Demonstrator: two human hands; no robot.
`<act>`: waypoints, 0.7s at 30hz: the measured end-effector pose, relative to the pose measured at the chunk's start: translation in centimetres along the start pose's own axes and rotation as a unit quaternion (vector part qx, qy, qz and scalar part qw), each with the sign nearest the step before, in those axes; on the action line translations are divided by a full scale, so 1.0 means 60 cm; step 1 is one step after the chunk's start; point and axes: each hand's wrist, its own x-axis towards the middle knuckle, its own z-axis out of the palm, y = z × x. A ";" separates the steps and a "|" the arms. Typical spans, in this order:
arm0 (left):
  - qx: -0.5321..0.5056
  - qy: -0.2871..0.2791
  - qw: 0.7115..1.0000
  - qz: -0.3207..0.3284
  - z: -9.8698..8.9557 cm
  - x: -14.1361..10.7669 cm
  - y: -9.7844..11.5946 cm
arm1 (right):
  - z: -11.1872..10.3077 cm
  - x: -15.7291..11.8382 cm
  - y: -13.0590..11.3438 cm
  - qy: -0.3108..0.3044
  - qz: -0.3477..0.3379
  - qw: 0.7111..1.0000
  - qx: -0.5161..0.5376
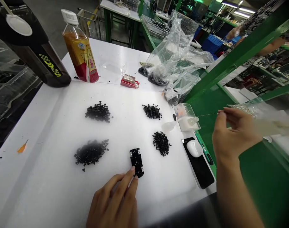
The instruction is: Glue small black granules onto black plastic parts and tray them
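Note:
My left hand (114, 201) rests at the near edge of the white work surface (47, 180), its fingertips on a small black perforated plastic part (136, 162). My right hand (236, 134) is raised at the right, pinching a thin metal needle (207, 114) between thumb and forefinger. Near its tip stands a small clear tray (188, 122) with a white dropper bottle (180, 123). Loose small black pieces lie in several piles, such as the near left pile (91, 152) and the near right pile (161, 143).
A tea bottle (80, 47), a red box (129, 81) and clear plastic bags (175, 53) stand along the far edge. A white mouse (194, 148) sits on a black pad (199, 167). A black flask (33, 47) stands far left. Green racking (239, 60) runs along the right.

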 end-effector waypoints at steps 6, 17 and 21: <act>0.012 0.007 1.000 0.001 0.003 -0.002 -0.002 | 0.009 -0.013 0.002 0.087 -0.010 0.996 0.005; 0.007 0.015 1.000 0.015 0.005 -0.003 -0.004 | 0.013 -0.012 0.027 0.027 -0.036 0.999 -0.011; 0.005 0.017 1.000 0.002 0.003 -0.005 0.000 | -0.021 -0.027 -0.023 0.002 -0.045 0.999 -0.017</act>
